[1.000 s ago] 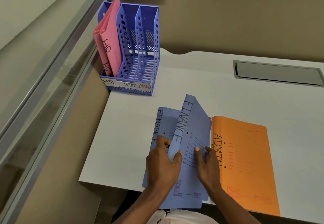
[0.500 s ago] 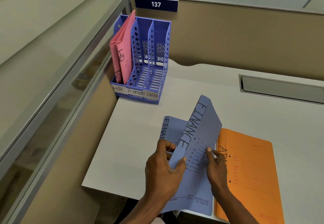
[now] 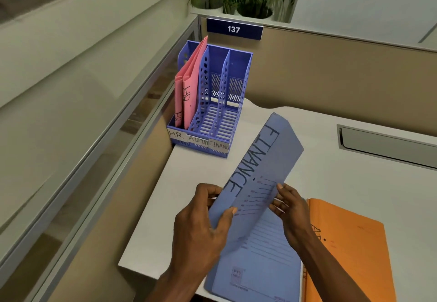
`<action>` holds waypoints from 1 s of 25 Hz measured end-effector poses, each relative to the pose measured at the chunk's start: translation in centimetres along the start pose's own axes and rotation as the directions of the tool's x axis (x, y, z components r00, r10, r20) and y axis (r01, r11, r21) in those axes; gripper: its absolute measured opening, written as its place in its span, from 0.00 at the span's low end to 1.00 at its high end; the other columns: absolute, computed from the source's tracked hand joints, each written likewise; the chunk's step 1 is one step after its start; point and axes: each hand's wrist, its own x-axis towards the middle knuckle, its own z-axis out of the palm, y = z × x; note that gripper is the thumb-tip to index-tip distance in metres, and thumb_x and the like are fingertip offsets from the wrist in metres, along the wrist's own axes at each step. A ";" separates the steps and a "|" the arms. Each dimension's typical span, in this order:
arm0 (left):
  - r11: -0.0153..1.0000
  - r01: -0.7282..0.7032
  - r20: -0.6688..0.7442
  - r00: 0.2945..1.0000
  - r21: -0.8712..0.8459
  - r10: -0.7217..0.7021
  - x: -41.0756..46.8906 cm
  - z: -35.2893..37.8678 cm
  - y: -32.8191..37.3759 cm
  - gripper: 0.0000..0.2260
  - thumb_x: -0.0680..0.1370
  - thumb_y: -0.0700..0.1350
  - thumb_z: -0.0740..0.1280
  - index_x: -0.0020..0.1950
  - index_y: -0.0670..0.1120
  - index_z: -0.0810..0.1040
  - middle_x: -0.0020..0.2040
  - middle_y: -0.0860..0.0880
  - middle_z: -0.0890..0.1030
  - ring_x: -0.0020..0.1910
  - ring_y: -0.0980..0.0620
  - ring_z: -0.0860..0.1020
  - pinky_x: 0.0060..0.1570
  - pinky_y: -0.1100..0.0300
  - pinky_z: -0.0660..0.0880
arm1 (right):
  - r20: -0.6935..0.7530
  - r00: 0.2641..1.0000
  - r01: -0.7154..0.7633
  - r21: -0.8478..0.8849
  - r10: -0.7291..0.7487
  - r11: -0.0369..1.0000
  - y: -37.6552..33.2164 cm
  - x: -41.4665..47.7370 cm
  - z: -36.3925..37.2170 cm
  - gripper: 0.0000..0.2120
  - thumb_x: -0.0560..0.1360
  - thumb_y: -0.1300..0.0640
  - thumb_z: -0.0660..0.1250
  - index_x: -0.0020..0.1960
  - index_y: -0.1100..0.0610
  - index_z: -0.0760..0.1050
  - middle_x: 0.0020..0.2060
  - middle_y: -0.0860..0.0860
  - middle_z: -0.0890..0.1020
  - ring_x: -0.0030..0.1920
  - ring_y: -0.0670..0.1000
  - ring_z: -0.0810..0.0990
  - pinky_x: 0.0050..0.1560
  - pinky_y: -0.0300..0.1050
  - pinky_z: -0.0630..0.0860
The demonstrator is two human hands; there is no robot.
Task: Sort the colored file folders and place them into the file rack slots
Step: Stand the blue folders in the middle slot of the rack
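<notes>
- Both hands are on the blue FINANCE folder (image 3: 262, 171), lifted off the desk (image 3: 331, 183) and tilted, its far corner aimed up toward the file rack (image 3: 212, 103).
- Left hand (image 3: 203, 228) pinches the folder's left edge, thumb on top, fingers curled behind.
- Right hand (image 3: 292, 214) grips the right edge, fingertips pressing the face.
- A second blue folder (image 3: 264, 266) lies flat beneath, its near end overhanging the desk's front edge.
- The orange folder (image 3: 350, 254) lies flat just right of it, edges nearly touching.
- The rack sits at the desk's far-left corner, tight to the glass partition (image 3: 82, 159).
- Two pink HR folders (image 3: 189, 88) stand in the left slot; the middle and right slots, labelled ADMIN and FINANCE, are open.
- Bare desk lies between the raised folder and the rack front.
- A recessed cable tray (image 3: 387, 145) sits well to the right.
</notes>
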 end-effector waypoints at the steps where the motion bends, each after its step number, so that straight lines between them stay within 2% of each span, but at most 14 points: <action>1: 1.000 -0.020 -0.009 1.000 0.015 0.020 0.4 -0.5 0.1 0.20 0.74 0.60 0.74 0.59 0.55 0.73 0.54 0.60 0.83 0.49 0.62 0.83 0.44 0.76 0.78 | 0.024 1.000 -0.002 0.015 0.002 1.000 -0.8 0.5 0.9 0.18 0.80 0.50 0.72 0.65 0.59 0.81 0.57 0.60 0.86 0.56 0.61 0.82 0.62 0.59 0.79; 4: 0.994 -0.064 -0.043 0.997 0.084 0.067 1.4 -1.8 0.4 0.21 0.74 0.60 0.75 0.60 0.52 0.75 0.56 0.56 0.84 0.45 0.54 0.85 0.45 0.65 0.84 | 0.126 0.992 -0.002 0.036 -0.002 0.999 -3.1 1.9 3.5 0.11 0.82 0.49 0.69 0.59 0.55 0.82 0.57 0.60 0.84 0.56 0.62 0.82 0.61 0.58 0.78; 6: 0.989 -0.083 -0.055 0.994 0.119 0.090 2.2 -2.5 0.7 0.21 0.75 0.59 0.75 0.60 0.49 0.76 0.56 0.55 0.85 0.44 0.53 0.85 0.43 0.62 0.85 | 0.183 0.983 0.028 0.022 -0.031 0.999 -4.4 3.0 4.9 0.11 0.84 0.49 0.67 0.58 0.55 0.82 0.58 0.61 0.83 0.57 0.62 0.82 0.61 0.60 0.78; 9: 0.972 -0.115 -0.106 0.985 0.205 0.139 3.3 -3.8 1.2 0.20 0.77 0.62 0.70 0.58 0.47 0.78 0.54 0.53 0.86 0.41 0.53 0.86 0.39 0.67 0.84 | 0.247 0.964 0.117 -0.040 -0.104 0.992 -6.7 4.5 7.0 0.13 0.85 0.48 0.64 0.60 0.53 0.83 0.61 0.62 0.84 0.59 0.64 0.83 0.64 0.63 0.78; 11: 0.957 -0.103 -0.161 0.975 0.272 0.150 3.9 -4.8 1.4 0.19 0.76 0.63 0.68 0.56 0.48 0.78 0.50 0.54 0.87 0.37 0.55 0.85 0.36 0.70 0.80 | 0.295 0.942 0.200 -0.121 -0.157 0.972 -8.8 5.3 8.7 0.16 0.83 0.44 0.66 0.61 0.54 0.83 0.60 0.61 0.85 0.59 0.65 0.85 0.64 0.64 0.81; 15: 0.916 -0.014 -0.233 0.965 0.401 0.117 5.1 -6.6 1.2 0.19 0.72 0.56 0.78 0.54 0.49 0.75 0.40 0.53 0.86 0.27 0.55 0.81 0.26 0.66 0.77 | 0.396 0.884 0.363 -0.242 -0.250 0.900 -13.0 6.1 13.2 0.30 0.72 0.34 0.76 0.63 0.54 0.83 0.57 0.57 0.88 0.57 0.63 0.87 0.59 0.62 0.85; 17: 0.910 0.047 -0.275 0.959 0.412 0.075 5.9 -7.1 1.1 0.20 0.71 0.53 0.80 0.55 0.48 0.76 0.36 0.53 0.85 0.24 0.54 0.79 0.25 0.69 0.70 | 0.452 0.846 0.425 -0.250 -0.284 0.870 -14.9 6.6 15.5 0.29 0.72 0.36 0.77 0.65 0.53 0.82 0.57 0.54 0.88 0.57 0.60 0.87 0.57 0.63 0.86; 18: 0.909 0.065 -0.292 0.954 0.411 0.063 6.3 -7.3 1.0 0.20 0.71 0.51 0.81 0.56 0.46 0.77 0.36 0.51 0.85 0.24 0.53 0.79 0.26 0.69 0.69 | 0.478 0.826 0.451 -0.242 -0.299 0.859 -15.8 6.9 16.8 0.27 0.73 0.39 0.77 0.66 0.52 0.81 0.57 0.53 0.88 0.57 0.58 0.88 0.56 0.63 0.86; 20: 0.909 0.072 -0.307 0.949 0.411 0.064 7.4 -7.6 0.8 0.22 0.72 0.49 0.80 0.62 0.42 0.79 0.39 0.47 0.87 0.26 0.49 0.81 0.27 0.64 0.73 | 0.523 0.784 0.501 -0.218 -0.333 0.838 -18.0 7.5 19.5 0.23 0.76 0.43 0.76 0.67 0.52 0.80 0.58 0.52 0.87 0.55 0.54 0.87 0.55 0.64 0.86; 23: 0.915 0.073 -0.334 0.940 0.396 0.069 9.4 -7.9 0.9 0.23 0.75 0.48 0.78 0.65 0.39 0.79 0.44 0.42 0.88 0.32 0.42 0.84 0.32 0.55 0.82 | 0.579 0.724 0.585 -0.226 -0.375 0.779 -22.0 8.1 23.7 0.25 0.78 0.41 0.73 0.68 0.54 0.78 0.61 0.57 0.84 0.57 0.56 0.86 0.53 0.65 0.87; 25: 0.918 0.059 -0.335 0.939 0.392 0.082 11.0 -7.8 1.2 0.21 0.75 0.47 0.78 0.63 0.38 0.79 0.46 0.41 0.87 0.34 0.41 0.85 0.34 0.54 0.82 | 0.617 0.691 0.613 -0.225 -0.376 0.757 -24.5 8.1 25.9 0.25 0.79 0.38 0.72 0.66 0.55 0.78 0.61 0.58 0.84 0.57 0.58 0.87 0.52 0.62 0.87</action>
